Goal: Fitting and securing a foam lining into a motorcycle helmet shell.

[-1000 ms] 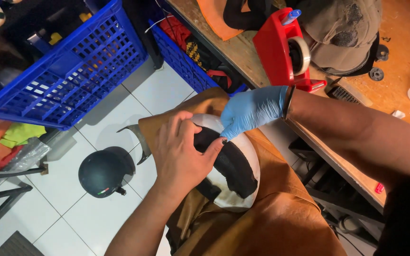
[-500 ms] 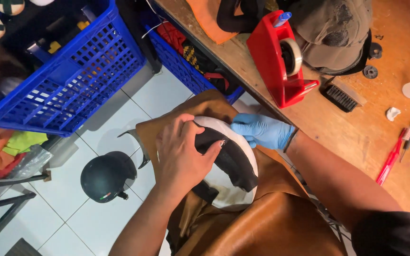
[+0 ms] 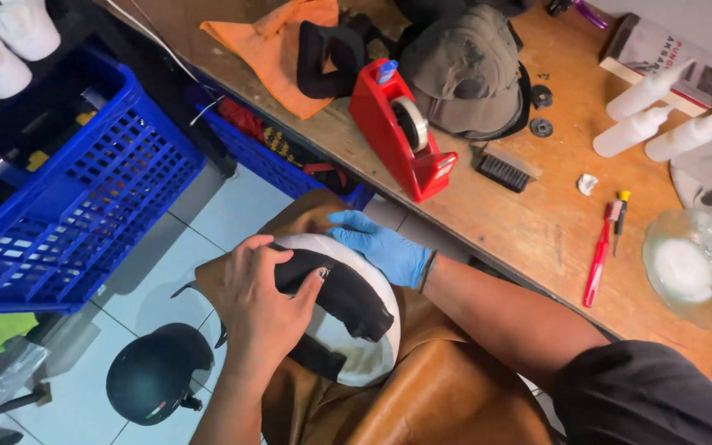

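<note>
Nearest the camera, a brown leather apron [image 3: 422,395] covers the lap. On it rests a white helmet liner [image 3: 356,354], dome-shaped, with a black padded strip [image 3: 344,292] lying across its top.

Left hand [image 3: 261,301], bare: palm down on the liner's near-left side, fingers spread and curled over the black padded strip, thumb pressed against the strip's edge. The grip is closed on the strip and holds it against the white foam.

Right hand [image 3: 381,247], in a blue glove: cupped around the far rim of the liner, fingers wrapped along its upper edge, touching the foam. The grip is closed on the liner, steadying it from the far side. A dark band sits at the glove's cuff.

Floor, lower left: a black helmet [image 3: 154,375] lies on pale tiles, well apart from the liner. Beyond it stands a blue plastic crate [image 3: 76,214], with a second blue crate [image 3: 269,161] tucked under the edge of the bench.

The wooden bench [image 3: 537,222] runs diagonally across the upper right. On it, from near to far: a red pen [image 3: 597,264] and a small screwdriver [image 3: 618,216] side by side, a clear dish with white contents [image 3: 686,268], a black brush [image 3: 504,169], a red tape dispenser [image 3: 397,136], three white squeeze bottles [image 3: 640,124], an olive cap [image 3: 463,74] just behind the dispenser, and an orange cloth [image 3: 278,53] at the far left end.
</note>
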